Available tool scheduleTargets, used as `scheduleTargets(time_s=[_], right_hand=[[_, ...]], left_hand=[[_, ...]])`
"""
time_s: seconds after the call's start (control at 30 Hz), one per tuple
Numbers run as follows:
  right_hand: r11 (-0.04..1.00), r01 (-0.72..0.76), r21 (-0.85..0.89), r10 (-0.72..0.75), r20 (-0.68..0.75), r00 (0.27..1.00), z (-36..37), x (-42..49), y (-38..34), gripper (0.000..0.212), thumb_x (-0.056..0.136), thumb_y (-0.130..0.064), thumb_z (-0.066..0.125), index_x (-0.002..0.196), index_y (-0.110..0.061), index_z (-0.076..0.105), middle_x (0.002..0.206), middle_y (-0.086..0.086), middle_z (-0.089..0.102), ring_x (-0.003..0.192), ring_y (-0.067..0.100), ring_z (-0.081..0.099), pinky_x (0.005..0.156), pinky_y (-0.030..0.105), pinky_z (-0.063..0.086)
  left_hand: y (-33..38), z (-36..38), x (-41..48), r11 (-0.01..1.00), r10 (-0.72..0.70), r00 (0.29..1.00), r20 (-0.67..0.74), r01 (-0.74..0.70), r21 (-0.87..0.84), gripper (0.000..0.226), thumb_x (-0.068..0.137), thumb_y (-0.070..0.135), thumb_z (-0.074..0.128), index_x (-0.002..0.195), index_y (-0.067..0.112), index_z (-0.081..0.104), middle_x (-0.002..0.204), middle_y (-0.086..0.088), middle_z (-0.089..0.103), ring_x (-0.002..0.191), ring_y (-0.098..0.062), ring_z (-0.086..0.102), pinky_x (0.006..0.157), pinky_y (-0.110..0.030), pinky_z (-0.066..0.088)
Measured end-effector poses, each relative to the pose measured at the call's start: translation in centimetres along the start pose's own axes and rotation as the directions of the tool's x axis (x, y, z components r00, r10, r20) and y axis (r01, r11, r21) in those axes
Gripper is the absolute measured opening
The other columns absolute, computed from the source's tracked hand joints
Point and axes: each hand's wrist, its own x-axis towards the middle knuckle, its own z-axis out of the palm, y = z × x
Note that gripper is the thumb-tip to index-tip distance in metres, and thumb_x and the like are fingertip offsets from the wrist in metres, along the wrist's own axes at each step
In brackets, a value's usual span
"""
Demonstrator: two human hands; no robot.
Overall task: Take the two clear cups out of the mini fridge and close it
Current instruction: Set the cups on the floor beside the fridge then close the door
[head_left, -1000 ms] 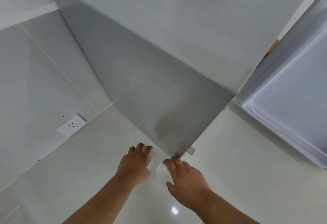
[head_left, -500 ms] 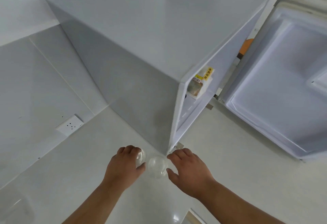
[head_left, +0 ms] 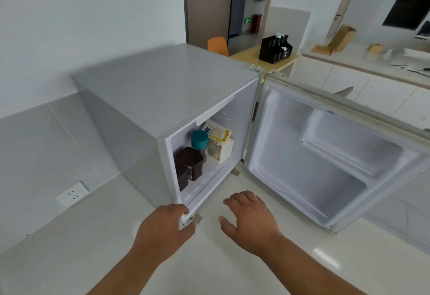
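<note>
no clear cups show; i cannot tell where they sit. left hand (head_left: 166, 227), loosely curled and empty, rests at the mini fridge (head_left: 162, 99) corner. right hand (head_left: 247, 216) is open and empty. door (head_left: 325, 155), at 3 o'clock, gapes; closing seems next.

The glossy white floor (head_left: 232, 269) carries the grey mini fridge (head_left: 162, 89), seemingly on small metal feet (head_left: 196, 218).

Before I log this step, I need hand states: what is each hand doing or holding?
Left hand: open, empty, by the mini fridge corner.
Right hand: open, empty, above the floor.
</note>
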Motion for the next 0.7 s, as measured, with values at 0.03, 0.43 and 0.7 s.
scheduleTargets(time_s=[0.03,0.43,0.7], right_hand=[[1.000,-0.006,-0.006,0.006,-0.018,1.000,-1.1,-0.4,0.6,0.065,0.094,-0.067,0.029,0.143,-0.031,0.053,0.142,-0.010,0.055,0.135,0.017,0.040,0.116,0.037,0.032],[0.988,-0.140,-0.072,0.112,-0.308,0.945,-14.9,-4.8,7.6,0.066,0.093,-0.068,0.030,0.142,-0.031,0.054,0.141,-0.012,0.055,0.135,0.015,0.040,0.116,0.035,0.031],[0.980,-0.158,-0.117,0.100,-0.394,0.914,-20.2,-4.6,8.3,0.065,0.096,-0.068,0.030,0.143,-0.030,0.054,0.142,-0.011,0.055,0.135,0.016,0.040,0.118,0.038,0.031]], left_hand=[[1.4,-0.3,0.2,1.000,0.007,1.000,-0.013,-0.007,-0.004,0.058,0.080,0.081,0.042,0.117,0.042,0.063,0.102,0.020,0.069,0.087,-0.003,0.057,0.074,-0.020,0.048],[16.6,-7.0,5.5,0.968,0.250,0.961,-0.119,-0.247,0.038,0.067,0.082,0.078,0.048,0.137,0.040,0.049,0.129,0.012,0.061,0.116,-0.009,0.055,0.093,-0.028,0.051],[20.0,-11.7,8.0,0.919,0.392,0.893,-0.221,-0.389,0.061,0.063,0.088,0.071,0.050,0.135,0.029,0.055,0.134,0.008,0.061,0.122,-0.016,0.053,0.100,-0.034,0.048]])
